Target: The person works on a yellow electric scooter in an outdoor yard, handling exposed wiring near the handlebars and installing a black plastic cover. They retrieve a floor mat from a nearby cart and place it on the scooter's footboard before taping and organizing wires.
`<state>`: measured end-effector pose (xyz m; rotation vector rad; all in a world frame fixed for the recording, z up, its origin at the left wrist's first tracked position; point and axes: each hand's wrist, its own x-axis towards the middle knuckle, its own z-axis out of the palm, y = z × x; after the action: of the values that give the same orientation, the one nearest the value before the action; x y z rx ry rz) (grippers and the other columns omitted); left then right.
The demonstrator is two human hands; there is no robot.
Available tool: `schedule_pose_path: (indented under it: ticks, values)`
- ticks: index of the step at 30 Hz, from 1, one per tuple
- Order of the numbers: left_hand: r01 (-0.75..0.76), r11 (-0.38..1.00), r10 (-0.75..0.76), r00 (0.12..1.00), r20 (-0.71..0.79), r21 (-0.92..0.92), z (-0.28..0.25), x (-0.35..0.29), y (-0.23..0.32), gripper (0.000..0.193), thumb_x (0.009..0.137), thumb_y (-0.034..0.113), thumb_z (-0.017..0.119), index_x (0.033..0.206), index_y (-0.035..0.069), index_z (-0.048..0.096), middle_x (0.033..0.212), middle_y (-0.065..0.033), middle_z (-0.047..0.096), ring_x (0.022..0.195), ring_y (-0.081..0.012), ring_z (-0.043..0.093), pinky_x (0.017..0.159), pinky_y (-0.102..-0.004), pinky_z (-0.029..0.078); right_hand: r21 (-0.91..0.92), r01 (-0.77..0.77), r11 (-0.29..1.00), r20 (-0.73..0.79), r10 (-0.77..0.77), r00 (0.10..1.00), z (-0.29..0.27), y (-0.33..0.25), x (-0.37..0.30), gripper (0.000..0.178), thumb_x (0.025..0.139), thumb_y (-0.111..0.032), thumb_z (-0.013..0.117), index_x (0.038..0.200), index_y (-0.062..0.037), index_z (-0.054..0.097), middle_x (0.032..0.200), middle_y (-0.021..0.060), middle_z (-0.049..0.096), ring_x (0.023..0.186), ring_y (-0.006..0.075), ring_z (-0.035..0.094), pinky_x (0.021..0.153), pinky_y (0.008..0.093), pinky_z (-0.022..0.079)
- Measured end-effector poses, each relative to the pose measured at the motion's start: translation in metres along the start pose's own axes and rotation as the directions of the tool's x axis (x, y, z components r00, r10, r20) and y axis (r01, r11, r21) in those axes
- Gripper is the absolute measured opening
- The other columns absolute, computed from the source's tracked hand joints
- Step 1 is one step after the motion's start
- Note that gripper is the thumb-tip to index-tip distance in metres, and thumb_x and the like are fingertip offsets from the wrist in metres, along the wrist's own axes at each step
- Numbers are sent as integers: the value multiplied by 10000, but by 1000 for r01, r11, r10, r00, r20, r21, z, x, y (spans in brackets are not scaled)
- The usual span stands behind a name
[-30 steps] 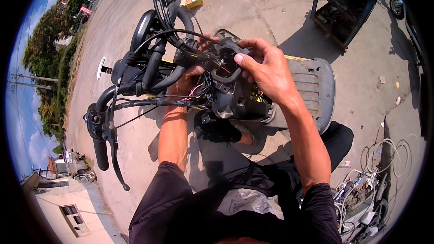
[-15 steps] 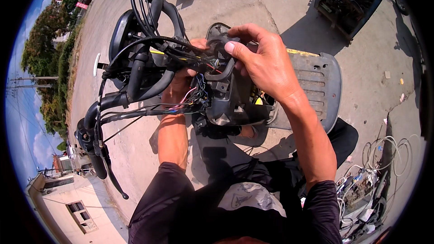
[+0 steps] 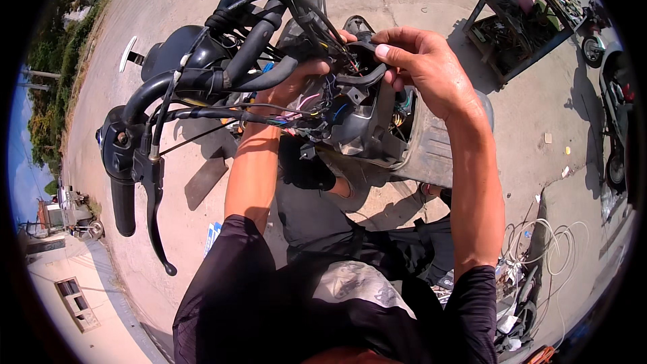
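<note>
A scooter's handlebar [image 3: 182,81] with thick black cables [image 3: 296,0] stands in front of me, its brake lever [image 3: 153,219] at the left. My right hand [image 3: 431,71] pinches the rim of a curved black plastic cover [image 3: 367,79] between thumb and fingers. My left hand [image 3: 300,81] reaches in beneath the handlebar and cables, curled around something they hide; only its thumb and a fingertip show clearly. Thin coloured wires [image 3: 313,104] hang loose just below it. Under the cover sits a black plastic housing [image 3: 360,131] with an open side and more wires inside.
The scooter's grey footboard [image 3: 438,148] lies to the right of the housing. A metal-framed cart [image 3: 499,34] full of parts stands at the far right, near a parked scooter [image 3: 613,108]. Coiled pale cable [image 3: 549,249] and scrap lie at the lower right.
My view has shifted, and the handlebar looks turned and nearer. Both hands stay at the same places on the scooter; the right still pinches the cover, now tipped to show its hollow side.
</note>
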<state>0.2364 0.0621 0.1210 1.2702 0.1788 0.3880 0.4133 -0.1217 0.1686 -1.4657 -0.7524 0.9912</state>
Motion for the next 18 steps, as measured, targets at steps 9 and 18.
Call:
schedule_pose_path:
  ticks: [9, 18]
  values:
    - [-114, 992, 110, 992, 66, 52, -3, 2, 0, 608, 836, 195, 789, 1385, -7, 624, 1414, -189, 642, 1300, -280, 624, 1184, -434, 470, -109, -88, 990, 127, 102, 987, -12, -17, 10, 300, 1002, -136, 731, 1250, 24, 678, 923, -19, 650, 700, 41, 569, 616, 189, 471]
    - [-327, 945, 328, 935, 132, -30, -14, 18, -24, 469, 926, 109, 800, 1363, 34, 646, 1339, -111, 704, 1251, -210, 661, 1117, -376, 539, -40, -142, 989, 165, 147, 975, -16, -28, 10, 295, 1017, -64, 683, 1283, 60, 651, 981, 15, 656, 732, 61, 567, 654, 189, 500]
